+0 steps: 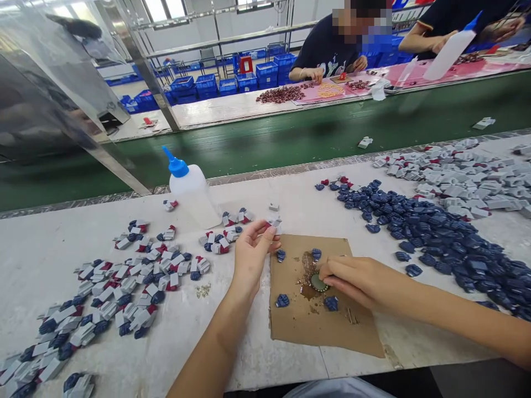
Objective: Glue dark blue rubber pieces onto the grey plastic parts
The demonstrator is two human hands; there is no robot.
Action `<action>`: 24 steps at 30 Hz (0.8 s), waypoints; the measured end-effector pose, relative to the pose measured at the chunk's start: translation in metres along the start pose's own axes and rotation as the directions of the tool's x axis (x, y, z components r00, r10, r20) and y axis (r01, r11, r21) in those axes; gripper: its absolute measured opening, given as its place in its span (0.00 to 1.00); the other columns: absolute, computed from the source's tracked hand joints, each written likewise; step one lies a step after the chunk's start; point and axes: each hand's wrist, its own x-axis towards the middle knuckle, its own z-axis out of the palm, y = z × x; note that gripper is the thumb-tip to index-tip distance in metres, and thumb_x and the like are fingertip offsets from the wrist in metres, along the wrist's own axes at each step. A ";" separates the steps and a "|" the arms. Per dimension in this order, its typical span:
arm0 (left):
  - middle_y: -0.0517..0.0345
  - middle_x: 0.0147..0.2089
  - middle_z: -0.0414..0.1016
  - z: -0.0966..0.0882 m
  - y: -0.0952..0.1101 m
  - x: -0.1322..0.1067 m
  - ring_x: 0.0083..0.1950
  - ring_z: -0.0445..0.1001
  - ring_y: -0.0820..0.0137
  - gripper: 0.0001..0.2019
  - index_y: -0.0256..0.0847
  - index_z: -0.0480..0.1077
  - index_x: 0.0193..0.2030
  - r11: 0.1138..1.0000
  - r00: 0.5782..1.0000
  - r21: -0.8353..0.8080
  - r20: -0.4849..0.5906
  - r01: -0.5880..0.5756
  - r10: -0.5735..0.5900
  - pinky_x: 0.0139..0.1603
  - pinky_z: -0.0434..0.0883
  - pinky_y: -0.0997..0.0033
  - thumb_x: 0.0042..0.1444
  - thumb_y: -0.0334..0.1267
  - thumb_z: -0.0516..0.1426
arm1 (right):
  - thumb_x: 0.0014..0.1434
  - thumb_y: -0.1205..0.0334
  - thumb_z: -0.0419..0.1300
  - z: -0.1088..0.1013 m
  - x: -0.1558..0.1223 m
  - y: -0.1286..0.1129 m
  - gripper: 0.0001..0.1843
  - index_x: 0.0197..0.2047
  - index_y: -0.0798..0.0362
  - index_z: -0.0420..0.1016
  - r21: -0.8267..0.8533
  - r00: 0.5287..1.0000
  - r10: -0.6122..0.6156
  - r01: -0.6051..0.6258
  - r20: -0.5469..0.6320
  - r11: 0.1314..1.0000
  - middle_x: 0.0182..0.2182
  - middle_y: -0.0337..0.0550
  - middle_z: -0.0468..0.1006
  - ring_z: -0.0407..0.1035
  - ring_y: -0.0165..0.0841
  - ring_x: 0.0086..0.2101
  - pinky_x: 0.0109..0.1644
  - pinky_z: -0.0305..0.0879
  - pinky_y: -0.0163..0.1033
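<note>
My left hand [254,251] is closed, pinching a small grey-and-red plastic piece [274,225] between thumb and fingers above the cardboard's upper left corner. My right hand [348,276] has its fingers pressed together at the rim of a round crimped bottle cap [318,282]; whatever lies between the fingertips is hidden. The cap rests on a square of brown cardboard [298,326], beside a wet brown glue-like smear [308,265]. Several dark blue fist-shaped pieces lie around it, among them one blue piece [282,300] at the lower left.
A white squeeze bottle [193,193] with a blue nozzle stands behind my left hand. Assembled grey, red and blue pieces [136,271] spread leftward. Loose blue pieces [440,232] and grey pieces [468,177] are heaped right. Beyond a green conveyor belt [269,149], two people work.
</note>
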 end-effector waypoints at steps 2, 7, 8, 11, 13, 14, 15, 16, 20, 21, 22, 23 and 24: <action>0.59 0.33 0.74 0.000 0.000 0.000 0.30 0.76 0.74 0.21 0.36 0.72 0.39 1.000 1.000 -0.003 -0.005 -0.003 0.003 0.32 0.76 0.73 0.39 0.42 0.69 | 0.66 0.65 0.42 -0.001 0.001 -0.003 0.12 0.36 0.50 0.64 0.036 1.000 -0.007 0.006 0.005 0.999 0.28 0.40 0.73 0.67 0.30 0.27 0.29 0.60 0.35; 0.58 0.34 0.74 0.000 0.001 0.000 0.29 0.75 0.76 0.20 0.36 0.72 0.40 1.000 1.000 0.018 -0.017 0.006 -0.006 0.32 0.76 0.75 0.41 0.40 0.68 | 0.65 0.65 0.43 0.003 0.001 -0.004 0.10 0.41 0.48 0.64 0.034 1.000 0.019 -0.020 0.009 0.999 0.30 0.41 0.74 0.69 0.31 0.27 0.28 0.62 0.36; 0.58 0.35 0.74 0.000 0.001 0.000 0.30 0.76 0.76 0.19 0.36 0.72 0.40 1.000 1.000 0.019 -0.015 0.008 -0.008 0.32 0.76 0.74 0.41 0.40 0.68 | 0.65 0.64 0.43 0.004 0.000 -0.003 0.10 0.42 0.48 0.63 0.025 0.999 0.037 -0.037 0.004 0.999 0.30 0.41 0.75 0.69 0.32 0.26 0.28 0.62 0.36; 0.57 0.35 0.75 -0.001 0.000 0.000 0.30 0.76 0.74 0.19 0.36 0.72 0.40 1.000 1.000 0.020 -0.008 0.012 -0.012 0.34 0.76 0.73 0.42 0.40 0.68 | 0.65 0.61 0.45 0.010 -0.004 0.002 0.09 0.45 0.48 0.64 0.005 0.994 0.101 -0.101 -0.040 0.995 0.30 0.41 0.77 0.70 0.33 0.25 0.27 0.62 0.37; 0.57 0.35 0.75 0.000 -0.001 0.000 0.31 0.76 0.74 0.19 0.36 0.72 0.40 1.000 1.000 0.020 -0.003 0.009 -0.009 0.34 0.76 0.72 0.42 0.40 0.68 | 0.65 0.59 0.47 0.014 -0.006 0.005 0.08 0.42 0.48 0.65 0.002 0.990 0.105 -0.106 -0.091 0.994 0.31 0.41 0.77 0.71 0.34 0.27 0.28 0.63 0.38; 0.57 0.35 0.75 0.000 -0.001 0.000 0.30 0.76 0.74 0.19 0.36 0.72 0.40 1.000 1.000 0.019 -0.001 0.007 -0.007 0.34 0.76 0.72 0.42 0.40 0.68 | 0.65 0.59 0.47 0.016 -0.006 0.007 0.08 0.41 0.48 0.66 0.000 0.990 0.095 -0.096 -0.101 0.995 0.31 0.42 0.77 0.71 0.35 0.27 0.28 0.63 0.38; 0.57 0.34 0.75 0.000 -0.001 0.000 0.30 0.76 0.74 0.19 0.36 0.72 0.40 1.000 1.000 0.016 0.004 0.006 -0.006 0.34 0.76 0.72 0.41 0.40 0.68 | 0.65 0.59 0.47 0.018 -0.006 0.007 0.08 0.38 0.48 0.66 -0.005 0.991 0.083 -0.084 -0.104 0.996 0.30 0.42 0.77 0.72 0.35 0.28 0.29 0.63 0.38; 0.58 0.34 0.75 0.000 -0.001 -0.001 0.30 0.75 0.74 0.19 0.36 0.72 0.39 1.000 1.000 0.009 0.011 0.008 -0.008 0.34 0.75 0.72 0.41 0.40 0.68 | 0.65 0.60 0.47 0.019 -0.005 0.007 0.09 0.37 0.49 0.67 -0.011 0.993 0.071 -0.072 -0.097 0.997 0.30 0.43 0.77 0.72 0.35 0.28 0.28 0.63 0.38; 0.59 0.34 0.76 0.001 -0.001 -0.002 0.32 0.76 0.74 0.20 0.37 0.72 0.38 0.998 0.997 -0.046 0.056 0.047 -0.045 0.35 0.75 0.73 0.37 0.39 0.70 | 0.65 0.60 0.47 0.013 0.000 0.005 0.11 0.34 0.51 0.68 0.024 0.998 0.051 -0.051 -0.027 0.998 0.27 0.43 0.77 0.72 0.34 0.27 0.27 0.63 0.37; 0.58 0.35 0.76 0.001 -0.001 -0.003 0.33 0.77 0.73 0.21 0.37 0.72 0.38 0.997 0.996 -0.059 0.069 0.058 -0.054 0.35 0.75 0.73 0.36 0.39 0.70 | 0.64 0.58 0.48 0.008 0.002 0.005 0.11 0.35 0.51 0.69 0.063 0.997 0.065 -0.063 -0.032 0.996 0.27 0.42 0.76 0.71 0.33 0.26 0.27 0.63 0.37; 0.58 0.36 0.77 0.001 -0.001 -0.003 0.33 0.77 0.72 0.21 0.37 0.72 0.38 0.995 0.994 -0.066 0.085 0.069 -0.063 0.36 0.75 0.72 0.36 0.39 0.70 | 0.64 0.56 0.50 0.002 0.004 0.004 0.11 0.36 0.51 0.70 0.108 0.994 0.094 -0.087 -0.055 0.990 0.26 0.41 0.77 0.71 0.33 0.25 0.27 0.64 0.36; 0.57 0.36 0.77 0.002 -0.001 -0.003 0.33 0.78 0.72 0.22 0.37 0.72 0.39 0.994 0.992 -0.069 0.099 0.080 -0.073 0.36 0.75 0.72 0.35 0.39 0.71 | 0.63 0.53 0.51 -0.005 0.007 0.002 0.12 0.37 0.51 0.70 0.155 0.986 0.132 -0.115 -0.102 0.981 0.26 0.41 0.77 0.71 0.32 0.25 0.26 0.64 0.36; 0.57 0.36 0.77 0.002 0.000 -0.004 0.33 0.78 0.71 0.23 0.38 0.73 0.39 0.993 0.990 -0.068 0.112 0.094 -0.086 0.36 0.75 0.72 0.35 0.39 0.71 | 0.62 0.50 0.53 -0.012 0.010 0.000 0.13 0.38 0.51 0.71 0.202 0.971 0.173 -0.139 -0.165 0.970 0.26 0.41 0.77 0.71 0.32 0.25 0.26 0.66 0.36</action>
